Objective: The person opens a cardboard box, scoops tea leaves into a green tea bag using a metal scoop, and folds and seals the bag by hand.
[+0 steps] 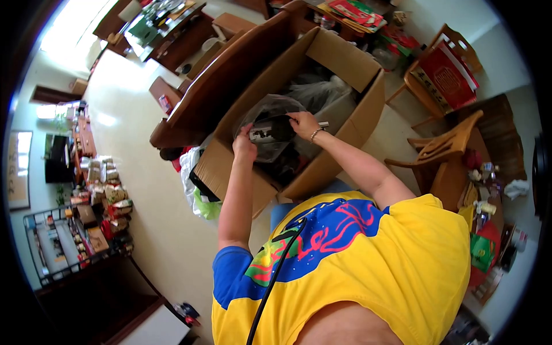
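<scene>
A large open cardboard box (345, 57) stands in front of me. Over its opening is a clear plastic bag (275, 104), with a dark and silvery cylinder-shaped thing (270, 131) in or behind it; its exact kind is unclear. My left hand (245, 145) is closed at the left end of this thing, thumb and fingers at the bag's edge. From the right, my right hand (305, 125) pinches the bag near the thing's other end. A short metal rod-like piece (324, 124) shows beside my right wrist. More crumpled clear plastic (322, 89) lies deeper in the box.
A wooden bench (213, 75) runs along the box's left side. White and green bags (202, 198) lie on the floor by the box. Wooden chairs (440, 144) stand to the right, one bearing a red gift bag (445, 77). Shelves with goods line the far left.
</scene>
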Motion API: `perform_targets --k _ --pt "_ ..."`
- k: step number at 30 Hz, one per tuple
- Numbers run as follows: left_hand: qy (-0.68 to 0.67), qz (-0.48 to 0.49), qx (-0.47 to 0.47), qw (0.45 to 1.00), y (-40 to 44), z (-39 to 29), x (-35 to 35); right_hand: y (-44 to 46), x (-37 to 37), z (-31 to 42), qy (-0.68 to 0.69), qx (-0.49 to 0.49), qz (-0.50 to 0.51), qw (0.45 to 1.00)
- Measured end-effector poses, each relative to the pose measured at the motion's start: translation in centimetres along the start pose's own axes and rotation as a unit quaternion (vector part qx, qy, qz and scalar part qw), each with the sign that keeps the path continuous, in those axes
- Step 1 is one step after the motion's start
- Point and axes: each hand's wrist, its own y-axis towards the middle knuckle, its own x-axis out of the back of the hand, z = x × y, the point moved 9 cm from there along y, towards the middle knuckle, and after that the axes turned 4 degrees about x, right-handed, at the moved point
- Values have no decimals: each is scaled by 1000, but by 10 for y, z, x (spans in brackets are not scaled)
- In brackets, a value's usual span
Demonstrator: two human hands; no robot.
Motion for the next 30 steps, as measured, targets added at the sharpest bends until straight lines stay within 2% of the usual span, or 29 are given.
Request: perform_targets --k 4,6,8,10,11,13,14,16,17,19,21,23,26,28,30 --pt "-62 -1 10 998 32 8 7 -18 14 2 -18 -26 -44 999" --pt "-173 -60 -10 983 41 7 22 -29 17 3 -39 -46 -52 997" --pt "-159 -42 11 986 24 5 13 -39 24 2 -65 -67 -74 993" --pt "-29 27 -44 998 13 -8 -7 -47 25 -2 -66 -82 -76 992" --pt "-25 30 -40 998 7 -7 -12 -52 26 -4 -65 -94 -76 991" --pt "105 119 -78 984 -7 -8 -39 -59 29 -5 -59 -102 -93 989" --pt "108 124 -75 984 -13 -6 -45 -63 31 -5 -55 -104 -107 987" --pt "113 152 -154 970 -28 -13 -61 -74 37 -3 -44 -99 -137 985" --pt "114 157 -154 969 -33 -10 -68 -80 44 -2 -33 -88 -163 982" --pt "102 139 -217 961 -48 -17 -78 -92 56 0 -21 -83 -176 981" --pt "100 142 -219 960 -53 -12 -86 -104 72 9 -10 -73 -191 979" --pt "103 149 -219 959 -56 -4 -95 -121 87 10 55 -113 -194 973" --pt "137 198 -206 948 -77 23 -124 -154 117 19 49 -124 -222 966" --pt "136 239 -138 952 -103 49 -154 -181 135 13 69 -125 -254 957" --pt "155 250 -128 947 -126 77 -183 -214 161 5 59 -120 -300 945"
